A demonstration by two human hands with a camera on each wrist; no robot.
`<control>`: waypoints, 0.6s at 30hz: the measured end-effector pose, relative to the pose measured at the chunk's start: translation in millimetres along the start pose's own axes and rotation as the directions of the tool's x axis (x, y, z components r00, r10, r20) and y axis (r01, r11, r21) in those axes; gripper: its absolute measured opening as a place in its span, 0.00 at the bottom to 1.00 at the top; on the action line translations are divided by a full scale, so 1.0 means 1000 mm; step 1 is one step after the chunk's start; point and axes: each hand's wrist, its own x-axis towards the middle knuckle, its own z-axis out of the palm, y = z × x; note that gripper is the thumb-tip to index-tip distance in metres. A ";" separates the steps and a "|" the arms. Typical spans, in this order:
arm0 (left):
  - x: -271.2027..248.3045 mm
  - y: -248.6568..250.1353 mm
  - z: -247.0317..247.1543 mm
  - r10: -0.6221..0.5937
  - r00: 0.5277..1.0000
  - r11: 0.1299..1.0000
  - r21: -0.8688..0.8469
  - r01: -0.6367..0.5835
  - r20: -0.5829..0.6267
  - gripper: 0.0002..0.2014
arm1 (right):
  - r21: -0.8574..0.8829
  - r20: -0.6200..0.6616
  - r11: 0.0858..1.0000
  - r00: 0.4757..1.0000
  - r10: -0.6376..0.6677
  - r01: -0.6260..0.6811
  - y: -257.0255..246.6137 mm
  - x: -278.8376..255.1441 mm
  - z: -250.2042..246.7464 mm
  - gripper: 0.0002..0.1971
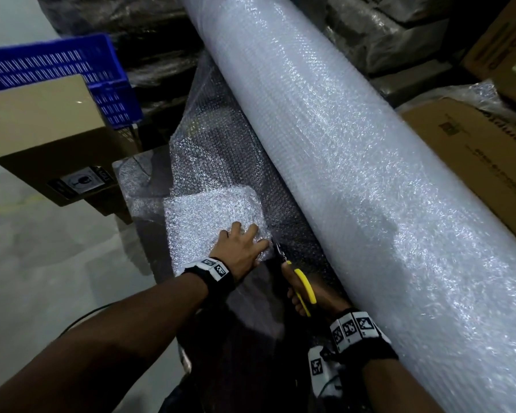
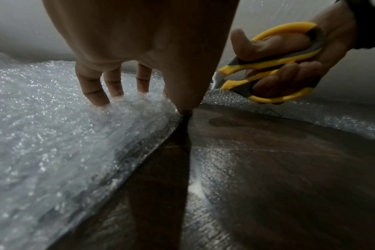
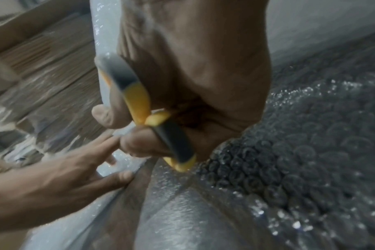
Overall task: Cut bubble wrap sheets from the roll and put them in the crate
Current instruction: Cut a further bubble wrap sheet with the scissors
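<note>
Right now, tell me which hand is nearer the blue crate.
Left. The left hand presses the folded bubble wrap on the blue crate's side; the right hand, gripping scissors, sits farther away.

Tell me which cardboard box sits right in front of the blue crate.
The plain closed box at the left, against the crate. The other boxes lie right of the roll.

Roll lies diagonally, far-left to near-right. Loose sheet runs off its left side onto the bench. Folded pad lies on the sheet, left of the roll. Left hand rests on the pad's near edge. Right hand with scissors sits just right of it, between pad and roll. Box stands far left, crate behind it. Cartons lie right of the roll.
</note>
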 end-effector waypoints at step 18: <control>-0.014 -0.004 0.004 0.083 0.996 0.996 0.028 -0.084 0.022 0.26 | 0.018 0.038 0.999 0.999 0.036 -0.037 -0.011 0.009 0.005 0.34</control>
